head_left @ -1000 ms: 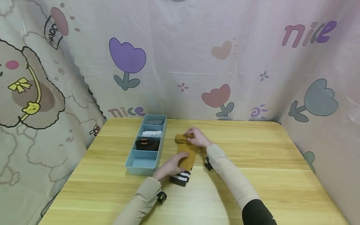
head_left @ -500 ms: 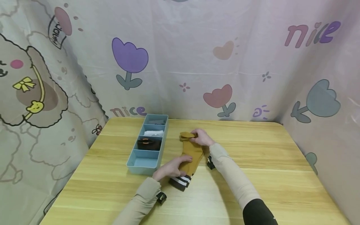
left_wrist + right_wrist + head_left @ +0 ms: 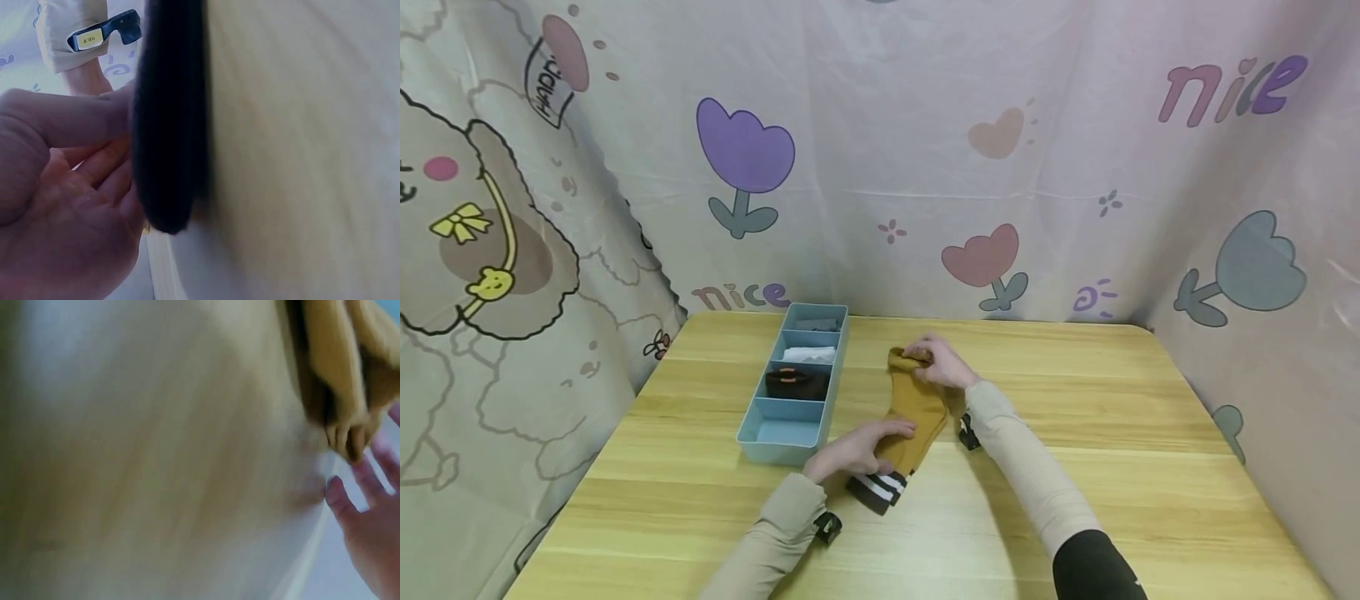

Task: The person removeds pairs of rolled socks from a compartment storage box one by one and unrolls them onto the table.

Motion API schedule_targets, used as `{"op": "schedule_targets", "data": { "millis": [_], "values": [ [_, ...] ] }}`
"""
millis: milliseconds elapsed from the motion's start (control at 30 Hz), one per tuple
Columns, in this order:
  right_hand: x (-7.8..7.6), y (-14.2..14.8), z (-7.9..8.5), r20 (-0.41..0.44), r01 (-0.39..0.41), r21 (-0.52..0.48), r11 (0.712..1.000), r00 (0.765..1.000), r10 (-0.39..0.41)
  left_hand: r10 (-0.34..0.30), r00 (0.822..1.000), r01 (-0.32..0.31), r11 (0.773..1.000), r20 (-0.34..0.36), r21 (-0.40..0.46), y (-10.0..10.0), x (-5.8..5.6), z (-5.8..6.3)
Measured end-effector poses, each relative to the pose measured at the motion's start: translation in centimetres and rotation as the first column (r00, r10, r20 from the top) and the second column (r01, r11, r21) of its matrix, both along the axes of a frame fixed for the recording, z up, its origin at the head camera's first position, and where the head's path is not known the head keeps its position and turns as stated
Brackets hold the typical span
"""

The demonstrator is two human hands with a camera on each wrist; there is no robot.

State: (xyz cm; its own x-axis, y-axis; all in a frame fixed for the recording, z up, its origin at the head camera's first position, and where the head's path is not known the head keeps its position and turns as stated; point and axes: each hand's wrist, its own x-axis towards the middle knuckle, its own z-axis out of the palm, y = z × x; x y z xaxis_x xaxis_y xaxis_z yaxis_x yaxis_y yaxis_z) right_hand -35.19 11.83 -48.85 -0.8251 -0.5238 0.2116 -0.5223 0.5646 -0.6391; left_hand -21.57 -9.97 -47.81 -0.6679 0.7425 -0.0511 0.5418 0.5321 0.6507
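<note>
We rest our left hand [image 3: 859, 450], grip wide, on the striped-cuffed, mustard-yellow fabric socks [image 3: 919, 417], just beside the pale-blue plastic divided tray [image 3: 773, 452]; farther, our right hand [image 3: 942, 364], grip loose, touches their folded end. Pale-wood tabletop [image 3: 1097, 450] stretches rightward, giving us room.

Mustard sock [image 3: 917, 408], maybe two stacked, can't really tell. It's lying slanted on the table [image 3: 1112, 467] just right of the box [image 3: 778, 454], dark white-striped cuff poking past the box's near end, other end folded over.
</note>
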Motion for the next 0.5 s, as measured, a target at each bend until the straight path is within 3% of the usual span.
{"op": "schedule_targets", "data": {
  "millis": [100,167,300,500],
  "values": [
    [0.00,0.04,0.09,0.045,-0.012,0.052,0.999,0.999,0.010,-0.016,1.000,0.016,1.000,0.008,0.003,-0.12,0.04,0.17],
    [-0.14,0.02,0.15,0.042,0.021,0.068,0.997,0.999,-0.024,-0.021,1.000,0.021,1.000,0.015,0.002,-0.15,0.05,0.26],
    [-0.67,0.02,0.28,-0.017,0.152,0.067,0.986,0.988,-0.152,-0.037,0.999,0.037,0.999,0.013,0.006,-0.15,0.12,0.33],
    [-0.93,0.26,0.36,-0.040,0.333,0.065,0.941,0.943,-0.331,-0.070,0.997,0.070,0.997,-0.020,0.026,-0.18,0.30,0.12]
  ]
}}
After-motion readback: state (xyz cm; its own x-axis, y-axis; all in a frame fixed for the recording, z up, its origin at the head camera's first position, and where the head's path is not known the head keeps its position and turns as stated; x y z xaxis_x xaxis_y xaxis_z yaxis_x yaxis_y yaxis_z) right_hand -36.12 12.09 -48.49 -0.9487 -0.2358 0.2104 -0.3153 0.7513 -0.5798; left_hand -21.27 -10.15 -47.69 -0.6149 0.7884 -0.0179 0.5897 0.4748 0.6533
